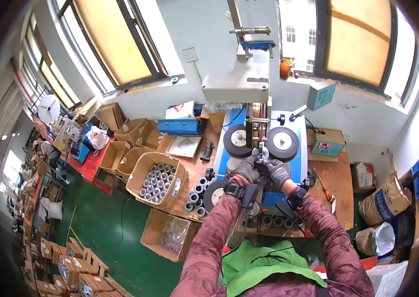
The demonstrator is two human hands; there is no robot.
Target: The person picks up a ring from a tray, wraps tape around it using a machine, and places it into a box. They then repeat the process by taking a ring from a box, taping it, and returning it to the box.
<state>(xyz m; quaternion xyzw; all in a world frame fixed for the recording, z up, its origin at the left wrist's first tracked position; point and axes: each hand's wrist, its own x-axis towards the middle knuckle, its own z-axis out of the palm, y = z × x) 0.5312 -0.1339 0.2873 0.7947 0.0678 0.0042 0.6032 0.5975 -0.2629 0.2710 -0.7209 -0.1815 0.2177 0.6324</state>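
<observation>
In front of the winding machine (234, 90), my two grey-gloved hands meet near its upright wheel. My left hand (247, 170) is closed on the left side of a small pale grey ring (265, 154). On its other side my right hand (277, 171) grips the same ring, fingers bent round it. The gloves hide part of the ring. Just beyond my hands lie two black rubber rollers, one left (238, 139) and one right (282, 140). A third roller (214, 196) is partly covered by my left forearm.
Several grey rings (200, 188) stand on the table left of the machine. A cardboard box (142, 190) holds more rings, and another box (154, 237) with clear plastic is below. A blue toolbox (179, 126) stands behind. At right are a control box (329, 143) and a screwdriver (325, 190).
</observation>
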